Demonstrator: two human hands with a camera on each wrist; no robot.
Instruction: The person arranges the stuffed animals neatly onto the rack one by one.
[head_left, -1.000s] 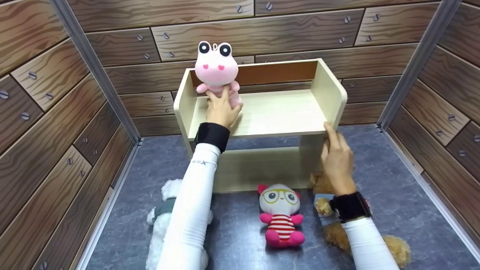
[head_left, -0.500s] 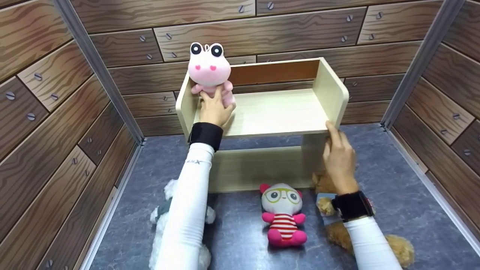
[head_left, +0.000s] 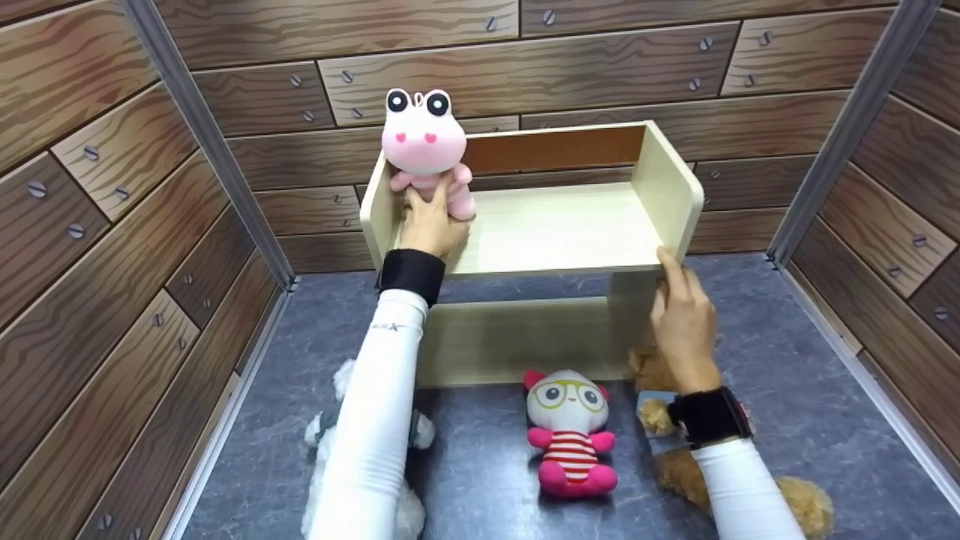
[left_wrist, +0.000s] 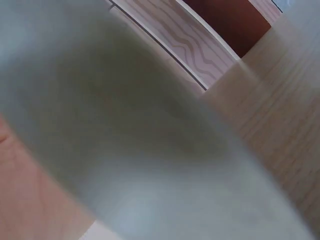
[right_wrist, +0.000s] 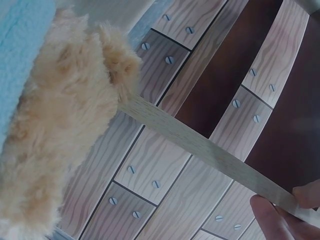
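Note:
My left hand (head_left: pixel 431 225) grips the striped belly of a pink plush toy (head_left: pixel 424 142) with bulging black-and-white eyes. The toy is upright at the left end of the shelf's top level, close to the left side panel; whether its bottom touches the board cannot be told. My right hand (head_left: pixel 684 319) pinches the front edge of the small pale wooden shelf (head_left: pixel 559 225) on its right side. In the right wrist view, a thumb and fingers (right_wrist: pixel 270 217) lie on either side of that edge. A blurred pale panel fills much of the left wrist view, hiding the toy there.
On the dark floor before the shelf lies a red-and-white panda plush (head_left: pixel 574 435) with glasses. A brown furry plush (head_left: pixel 679 476) lies partly under my right arm, a white plush (head_left: pixel 409 510) under my left. Wood-patterned walls (head_left: pixel 525 67) enclose the space.
The pink plush toy has shifted left, nearer the shelf's left side panel, together with my left hand. My right hand stays on the shelf edge. The head view has moved slightly.

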